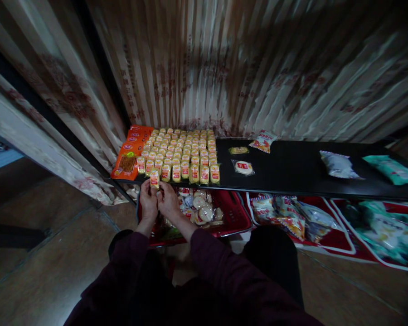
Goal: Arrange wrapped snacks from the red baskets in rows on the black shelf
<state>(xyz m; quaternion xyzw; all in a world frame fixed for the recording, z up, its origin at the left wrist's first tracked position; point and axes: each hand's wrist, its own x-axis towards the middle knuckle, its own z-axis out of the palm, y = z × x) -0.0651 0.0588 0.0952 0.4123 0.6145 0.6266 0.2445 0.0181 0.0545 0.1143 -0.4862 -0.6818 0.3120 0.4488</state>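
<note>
Between my left hand (148, 202) and my right hand (168, 199) a small yellow wrapped snack (154, 178) stands upright at the front edge of the black shelf (275, 174). The fingers of both hands are closed on its lower part. Several rows of similar yellow packs (185, 154) stand close together just behind it. To their left lies a flat orange bag (129, 154) with a picture on its front. Below my hands, a red basket (236, 217) holds round white wrapped pieces (204, 210).
Right of the rows lie a yellow pack (238, 150), a round white pack (243, 167), a red-and-white bag (263, 141), a pale bag (339, 165) and a green bag (392, 170). More filled baskets (350, 246) stand below. A curtain (204, 68) hangs behind.
</note>
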